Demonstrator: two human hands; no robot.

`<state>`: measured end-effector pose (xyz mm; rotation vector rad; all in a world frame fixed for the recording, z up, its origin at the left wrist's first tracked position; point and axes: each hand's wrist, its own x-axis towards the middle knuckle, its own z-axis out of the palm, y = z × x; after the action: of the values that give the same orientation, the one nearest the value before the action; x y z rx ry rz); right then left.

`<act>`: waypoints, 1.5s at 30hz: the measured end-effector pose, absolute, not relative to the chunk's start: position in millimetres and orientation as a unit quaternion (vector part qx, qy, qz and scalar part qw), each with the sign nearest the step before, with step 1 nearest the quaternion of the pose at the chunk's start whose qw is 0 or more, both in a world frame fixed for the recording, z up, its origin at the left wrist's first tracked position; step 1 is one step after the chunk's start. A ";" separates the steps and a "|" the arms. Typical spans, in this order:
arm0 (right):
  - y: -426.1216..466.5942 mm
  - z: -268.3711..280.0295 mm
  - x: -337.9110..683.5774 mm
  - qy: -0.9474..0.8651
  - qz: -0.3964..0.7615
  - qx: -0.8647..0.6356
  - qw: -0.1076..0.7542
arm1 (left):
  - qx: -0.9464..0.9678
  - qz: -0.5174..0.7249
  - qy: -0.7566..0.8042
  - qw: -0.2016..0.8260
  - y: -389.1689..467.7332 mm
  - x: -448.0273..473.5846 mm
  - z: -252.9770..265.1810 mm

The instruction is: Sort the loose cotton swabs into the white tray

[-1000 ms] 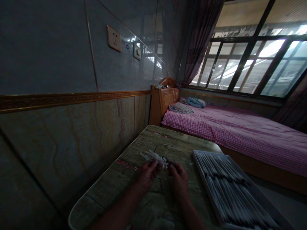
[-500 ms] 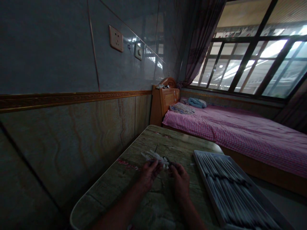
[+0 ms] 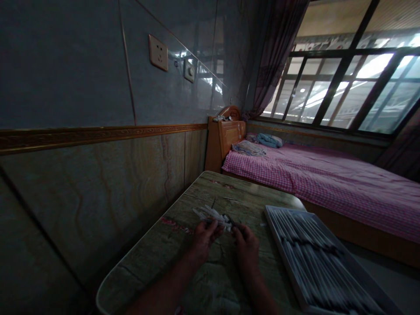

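Note:
My left hand is closed in a pinch on a thin pale translucent piece. Facing it from the right, my right hand pinches a small dark slender piece that reaches toward the left fingertips. Just beyond both hands, a loose pile of translucent whitish slim pieces lies on the table; their exact kind is too dim to make out. To the right, a shallow white tray holds rows of many long white sticks with dark ends.
A bed with a pink checked sheet stands past the table, its wooden headboard against the tiled wall. A small whitish scrap lies beside the tray. A window is at the far right.
Both hands stay almost in place, with slight finger movement around the small pieces. The pile and the tray look unmoved.

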<state>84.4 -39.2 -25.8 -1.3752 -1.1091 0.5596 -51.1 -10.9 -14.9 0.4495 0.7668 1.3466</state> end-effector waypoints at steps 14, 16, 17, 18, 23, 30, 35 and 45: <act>-42.7 -44.4 86.0 -0.663 -0.018 -0.660 0.353 | 0.268 0.609 0.348 0.660 -18.3 -52.1 -16.1; -43.1 -45.5 88.7 -0.679 -0.018 -0.658 0.324 | 0.283 0.603 0.354 0.657 -19.1 -52.2 -15.5; -43.9 -44.0 89.6 -0.681 -0.007 -0.658 0.321 | 0.287 0.600 0.357 0.656 -19.1 -52.5 -15.2; -44.9 -41.4 89.8 -0.677 0.012 -0.659 0.328 | 0.287 0.599 0.360 0.656 -18.6 -52.9 -15.0; -50.3 -24.6 85.3 -0.627 0.126 -0.627 0.445 | 0.262 0.606 0.370 0.653 -14.5 -57.1 -15.7; -47.9 -28.9 86.7 -0.617 0.116 -0.636 0.449 | 0.286 0.591 0.364 0.661 -13.7 -57.1 -19.9; -50.0 -26.3 87.1 -0.633 0.145 -0.618 0.444 | 0.281 0.596 0.370 0.655 -12.7 -57.4 -19.7; -48.2 -26.7 88.1 -0.651 0.147 -0.618 0.417 | 0.297 0.579 0.384 0.655 -13.4 -57.1 -16.6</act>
<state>88.1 -48.2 -26.7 -1.5504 -1.6330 0.3702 -57.1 -13.4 -16.6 0.6728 0.8706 1.3138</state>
